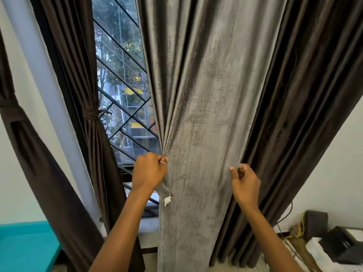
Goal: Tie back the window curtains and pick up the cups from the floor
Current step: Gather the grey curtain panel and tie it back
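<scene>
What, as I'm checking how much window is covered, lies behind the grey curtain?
Left of the grey curtain the barred window shows. A dark brown curtain hangs behind its right side. Anything directly behind the fabric is hidden.

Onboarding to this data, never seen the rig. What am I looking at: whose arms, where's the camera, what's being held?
No machine here: a person works with bare hands. The single picture comes from a wide-angle camera worn on the person's head, looking forward over the arms, which is why straight lines bend. The left hand grips the left edge of a grey curtain, gathering it into folds. The right hand curls round its right side, next to a dark brown curtain. Further left, another brown curtain is already tied back with a band, so the barred window shows between them. A teal surface sits lower left; boxes and cables lie lower right.
</scene>
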